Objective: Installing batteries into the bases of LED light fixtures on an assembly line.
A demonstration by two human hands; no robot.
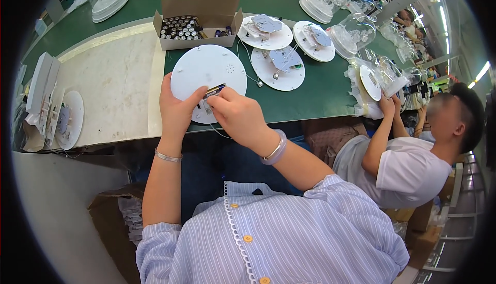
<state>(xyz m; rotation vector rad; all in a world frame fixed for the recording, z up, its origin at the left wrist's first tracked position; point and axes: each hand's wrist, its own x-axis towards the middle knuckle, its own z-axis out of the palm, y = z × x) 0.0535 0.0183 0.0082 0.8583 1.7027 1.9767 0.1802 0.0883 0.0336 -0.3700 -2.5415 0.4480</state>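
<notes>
So the left hand [177, 109] is gripping the near-left edge of a round white disc [208, 80], holding it up over the near edge of the green table [320, 95]. The right hand [238, 116] pinches a small battery [215, 90] against the disc's near side. A cardboard box [199, 20] of batteries sits just beyond, more white discs [279, 62] to its right. A co-worker [408, 155] sits on the right.

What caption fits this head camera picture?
Left hand steadies a white round base while right hand presses in a battery.
</notes>
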